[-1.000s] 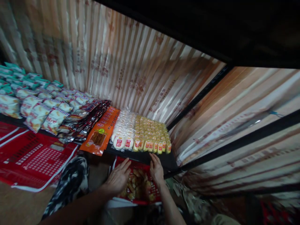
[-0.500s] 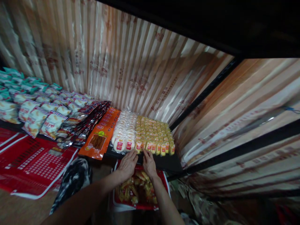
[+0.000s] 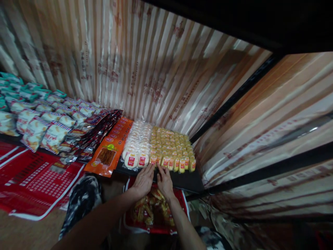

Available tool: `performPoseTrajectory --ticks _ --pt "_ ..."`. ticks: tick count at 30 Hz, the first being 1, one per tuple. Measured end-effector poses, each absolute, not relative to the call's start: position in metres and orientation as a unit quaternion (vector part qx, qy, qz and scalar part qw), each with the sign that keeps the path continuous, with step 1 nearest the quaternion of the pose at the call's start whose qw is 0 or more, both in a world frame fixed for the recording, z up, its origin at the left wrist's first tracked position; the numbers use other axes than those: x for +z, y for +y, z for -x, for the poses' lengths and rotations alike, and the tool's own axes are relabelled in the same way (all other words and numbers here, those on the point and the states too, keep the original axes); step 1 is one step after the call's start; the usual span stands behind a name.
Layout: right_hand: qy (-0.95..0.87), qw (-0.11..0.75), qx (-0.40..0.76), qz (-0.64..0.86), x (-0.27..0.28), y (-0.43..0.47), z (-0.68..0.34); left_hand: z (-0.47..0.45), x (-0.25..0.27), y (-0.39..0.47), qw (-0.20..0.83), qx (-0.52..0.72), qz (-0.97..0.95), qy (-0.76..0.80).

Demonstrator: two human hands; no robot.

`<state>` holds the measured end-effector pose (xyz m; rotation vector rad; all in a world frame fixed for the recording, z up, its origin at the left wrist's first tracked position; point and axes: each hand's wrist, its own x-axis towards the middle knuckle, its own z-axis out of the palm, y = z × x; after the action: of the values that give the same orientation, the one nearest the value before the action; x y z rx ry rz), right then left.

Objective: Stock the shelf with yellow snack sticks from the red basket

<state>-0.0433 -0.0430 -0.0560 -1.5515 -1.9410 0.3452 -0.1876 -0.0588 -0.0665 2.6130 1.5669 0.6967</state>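
My left hand (image 3: 143, 181) reaches to the front edge of the black shelf (image 3: 183, 181), its fingers stretched forward and its tips against the front of the small yellow wrapped snack packs (image 3: 171, 147). Beside it, my right hand (image 3: 164, 181) also has its fingers extended, touching the same front row. Neither hand is closed around a pack. The yellow packs stand in tight rows. Left of them are rows of white round wrapped crackers (image 3: 136, 146) with red labels. Beneath my hands is a red basket (image 3: 185, 205) holding loose gold-wrapped packs (image 3: 145, 211).
An orange snack bag (image 3: 109, 152) lies left of the crackers. Beyond it are dark foil bags (image 3: 91, 137), white snack bags (image 3: 56, 135) and green-topped bags (image 3: 28, 90). A red basket (image 3: 44, 184) stands lower left. A black post (image 3: 234, 99) slants up at the right.
The camera view has shifted slightly. Both hands stay at the front row of yellow packs, with little visible movement.
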Motion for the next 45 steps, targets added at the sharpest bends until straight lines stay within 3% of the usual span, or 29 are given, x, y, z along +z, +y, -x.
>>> performPoseTrajectory --ticks 11,21,28,45 --pt "-0.727 0.259 0.134 0.622 -0.051 -0.047 0.046 0.183 -0.068 -0.054 0.011 0.21 -0.828 0.52" --pt "-0.724 0.301 0.121 0.609 -0.05 -0.047 0.046 0.184 -0.071 -0.062 0.024 0.239 -0.835 0.495" --pt "-0.715 0.23 0.111 0.651 -0.041 -0.04 0.047 0.179 -0.073 -0.067 0.051 0.237 -0.827 0.507" --pt "-0.721 0.206 0.158 0.642 -0.041 -0.033 0.04 0.165 -0.077 -0.062 0.032 0.277 -0.823 0.495"
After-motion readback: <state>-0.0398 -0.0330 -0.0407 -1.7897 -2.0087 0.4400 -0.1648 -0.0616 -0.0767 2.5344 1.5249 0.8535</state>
